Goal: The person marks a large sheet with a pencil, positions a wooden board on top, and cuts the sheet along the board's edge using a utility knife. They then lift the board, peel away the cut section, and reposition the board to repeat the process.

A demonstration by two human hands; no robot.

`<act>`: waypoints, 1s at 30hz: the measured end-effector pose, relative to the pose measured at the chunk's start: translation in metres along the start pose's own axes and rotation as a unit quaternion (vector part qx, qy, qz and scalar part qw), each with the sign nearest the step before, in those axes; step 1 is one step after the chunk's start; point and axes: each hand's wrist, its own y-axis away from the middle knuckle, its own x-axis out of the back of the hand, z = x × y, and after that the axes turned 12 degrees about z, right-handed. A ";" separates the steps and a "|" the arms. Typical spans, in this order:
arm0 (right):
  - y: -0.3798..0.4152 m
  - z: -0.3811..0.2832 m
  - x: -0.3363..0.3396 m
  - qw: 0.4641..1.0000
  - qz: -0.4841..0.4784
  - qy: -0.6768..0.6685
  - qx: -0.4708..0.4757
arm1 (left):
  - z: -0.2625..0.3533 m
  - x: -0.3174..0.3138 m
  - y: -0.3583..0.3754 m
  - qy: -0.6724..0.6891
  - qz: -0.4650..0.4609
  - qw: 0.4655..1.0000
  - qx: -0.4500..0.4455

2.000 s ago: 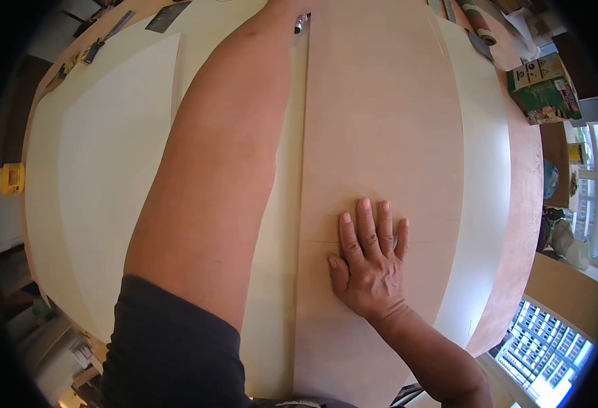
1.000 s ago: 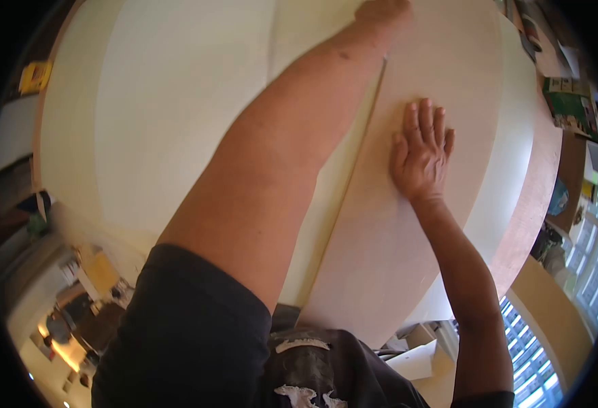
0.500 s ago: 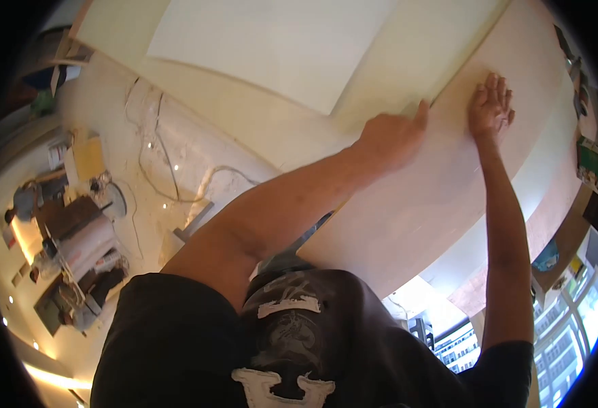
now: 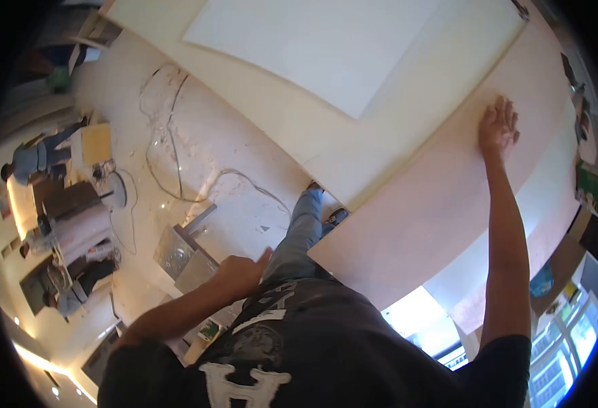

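Near the torso, the left hand [image 4: 241, 272] hangs loosely curled, its grip holding nothing. Farther out, the right hand [image 4: 497, 128] lies flat, fingers spread, on the pale board [image 4: 442, 197] covering the surface [image 4: 557, 224].

Pale pinkish board [image 4: 435, 204], large, thin, flat, lying on the table over a cream sheet [image 4: 353, 153]; its near corner overhangs the table edge. Surface plain, long left edge straight.

left hand [image 4: 241, 270] pulled off the board edge, now lower centre by the shirt | view swung way down, floor showing at left
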 end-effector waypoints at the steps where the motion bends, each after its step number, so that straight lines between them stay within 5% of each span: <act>1: 0.006 0.002 -0.003 1.000 -0.001 0.005 0.006 | 0.004 0.013 0.000 0.026 0.046 0.999 0.014; 3: 0.002 0.000 -0.001 1.000 0.003 0.018 0.004 | 0.012 0.045 -0.017 0.072 0.162 0.984 0.031; 6: -0.003 -0.008 0.017 1.000 -0.009 -0.019 -0.008 | 0.057 0.125 -0.084 0.196 0.419 0.877 -0.128; 8: -0.003 -0.011 0.025 0.999 -0.014 -0.043 -0.012 | 0.091 0.181 -0.163 0.165 0.456 0.858 -0.168; 18: -0.014 -0.013 0.041 0.995 -0.064 -0.071 -0.041 | 0.294 0.463 -0.464 0.078 0.501 0.836 -0.207; 30: -0.025 -0.006 0.044 0.985 -0.118 -0.113 -0.057 | 0.407 0.656 -0.623 0.081 0.518 0.833 -0.178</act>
